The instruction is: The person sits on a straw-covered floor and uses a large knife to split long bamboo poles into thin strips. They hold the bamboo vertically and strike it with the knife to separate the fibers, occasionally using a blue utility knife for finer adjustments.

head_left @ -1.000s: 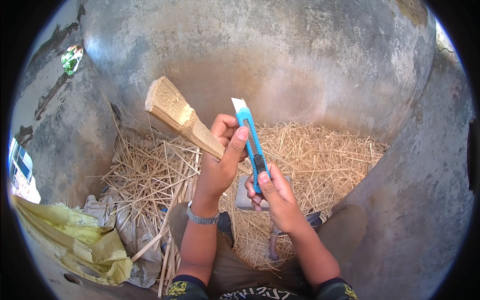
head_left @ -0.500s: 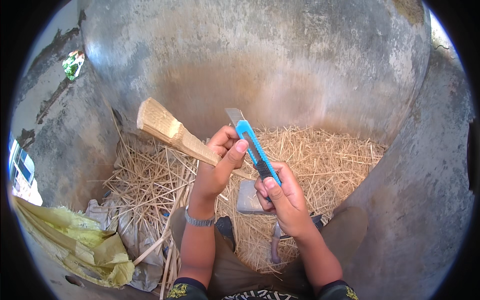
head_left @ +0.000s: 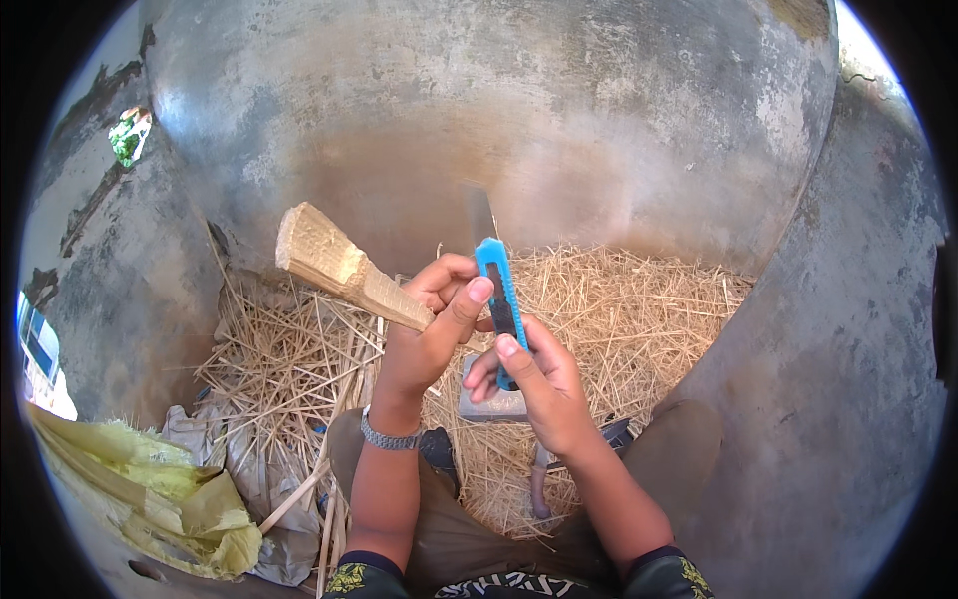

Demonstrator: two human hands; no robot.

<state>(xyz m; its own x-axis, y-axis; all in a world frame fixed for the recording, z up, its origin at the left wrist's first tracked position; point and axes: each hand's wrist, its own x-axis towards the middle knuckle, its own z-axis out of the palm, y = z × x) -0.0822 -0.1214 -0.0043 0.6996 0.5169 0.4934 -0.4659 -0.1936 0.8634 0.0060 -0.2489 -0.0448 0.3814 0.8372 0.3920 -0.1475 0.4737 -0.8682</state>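
A blue snap-off utility knife (head_left: 502,299) stands nearly upright in front of me, its long blade (head_left: 481,213) sticking out of the top. My right hand (head_left: 549,389) grips the lower part of its handle, thumb over the slider area. In my left hand (head_left: 434,334) is a carved wooden piece (head_left: 344,268) with a wide, flared block end and a narrowing shaft, slanting up to the left. The fingers and thumb of that hand are also close to the upper knife handle; whether they touch it I cannot tell.
Wood slivers and shavings (head_left: 639,309) cover the ground between my legs and the curved concrete wall (head_left: 479,110). Below my hands lie a grey block (head_left: 489,406) and a knife with a brownish handle (head_left: 540,489). A torn yellow sack (head_left: 150,489) lies at the left.
The knife's blade now sticks out much farther. Its handle has turned more upright, and my right hand has shifted slightly left. The wooden piece has barely moved.
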